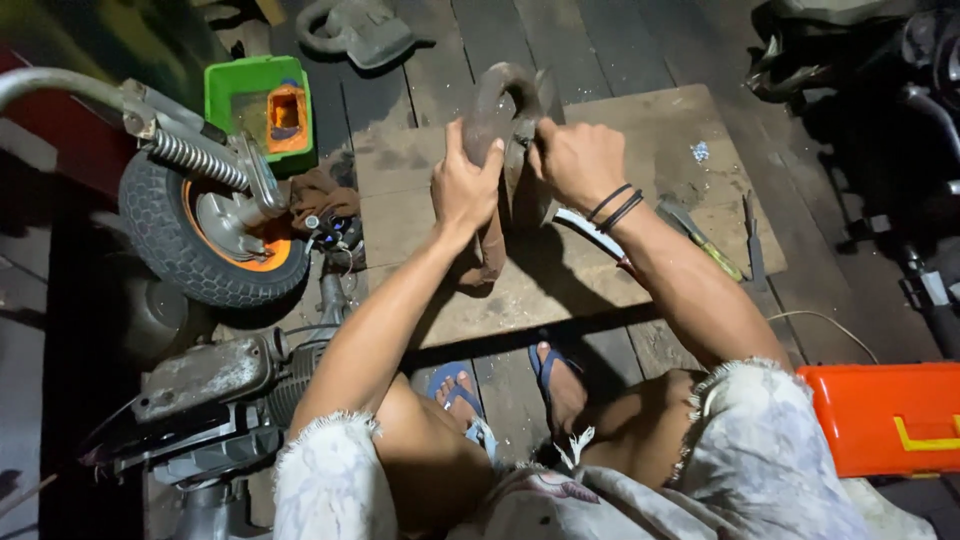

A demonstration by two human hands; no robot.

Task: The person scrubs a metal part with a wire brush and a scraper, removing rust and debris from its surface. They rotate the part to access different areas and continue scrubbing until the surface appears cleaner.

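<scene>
Both knees sit lowest; at 12 o'clock the left hand point(464, 190) and right hand point(575, 160) close their grip fully around a curved metal part point(497, 105) (rusty, upright) above the wooden board point(640, 130).

No packages, labels, signs or screens show in this view

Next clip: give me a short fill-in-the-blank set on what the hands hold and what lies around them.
1. Both hands, left hand and right hand, grip a curved ____ part over the wooden board.
2. The green tray lies beyond the small ____.
3. The toolbox by the person's right leg is ____.

Missing words: metal; wheel; orange
</scene>
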